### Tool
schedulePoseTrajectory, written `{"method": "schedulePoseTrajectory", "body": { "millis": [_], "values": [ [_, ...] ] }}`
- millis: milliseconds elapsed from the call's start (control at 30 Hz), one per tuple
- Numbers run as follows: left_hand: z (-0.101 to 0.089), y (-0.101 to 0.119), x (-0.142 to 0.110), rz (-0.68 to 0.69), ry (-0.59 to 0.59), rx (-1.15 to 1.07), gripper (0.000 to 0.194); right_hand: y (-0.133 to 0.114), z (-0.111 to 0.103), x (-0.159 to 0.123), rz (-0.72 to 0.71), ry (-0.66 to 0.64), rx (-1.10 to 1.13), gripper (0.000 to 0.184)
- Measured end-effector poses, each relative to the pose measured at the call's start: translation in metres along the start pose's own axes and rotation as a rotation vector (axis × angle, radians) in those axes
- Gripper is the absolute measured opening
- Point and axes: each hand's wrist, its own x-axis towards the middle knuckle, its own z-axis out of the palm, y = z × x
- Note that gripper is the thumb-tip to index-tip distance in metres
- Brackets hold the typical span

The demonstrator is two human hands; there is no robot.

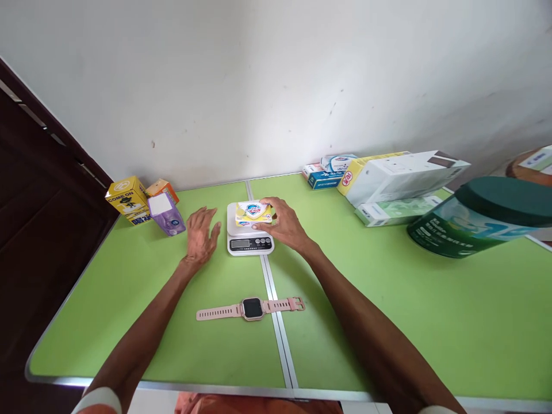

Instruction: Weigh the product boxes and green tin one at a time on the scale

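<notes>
A small white kitchen scale (pixel 250 243) stands near the middle of the green table (pixel 388 299). On its platform lies a yellow and white soap box (pixel 252 213). My right hand (pixel 284 226) is closed round the right end of that box, thumb in front and fingers on top. My left hand (pixel 200 236) lies flat on the table just left of the scale, fingers spread, holding nothing.
A pink smartwatch (pixel 251 309) lies flat in front of the scale. Yellow, orange and purple boxes (pixel 166 214) stand at the back left. Several cartons (pixel 401 175) and a dark green tin (pixel 478 221) fill the back right. A dark door is at left.
</notes>
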Motion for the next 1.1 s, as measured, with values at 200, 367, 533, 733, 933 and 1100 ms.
{"method": "schedulePoseTrajectory", "body": {
  "millis": [200, 367, 533, 733, 933, 1100],
  "values": [
    [0.044, 0.05, 0.013, -0.046, -0.043, -0.143, 0.059, -0.001, 0.005, 0.007, -0.008, 0.019, -0.044, 0.058],
    [0.049, 0.049, 0.005, -0.115, -0.013, -0.165, 0.06, 0.005, 0.01, 0.011, 0.024, -0.014, -0.059, 0.06],
    [0.052, 0.043, -0.001, -0.146, -0.013, -0.179, 0.062, 0.014, 0.017, 0.014, 0.056, -0.031, -0.054, 0.064],
    [0.053, 0.033, -0.007, -0.162, 0.013, -0.205, 0.065, 0.02, 0.015, 0.007, 0.072, -0.005, -0.014, 0.09],
    [0.055, 0.008, -0.013, -0.419, 0.117, -0.404, 0.078, 0.041, 0.006, -0.03, 0.268, 0.265, 0.145, 0.089],
    [0.053, 0.0, -0.012, -0.556, 0.148, -0.494, 0.066, 0.05, 0.006, -0.038, 0.333, 0.379, 0.128, 0.076]
  ]
}}
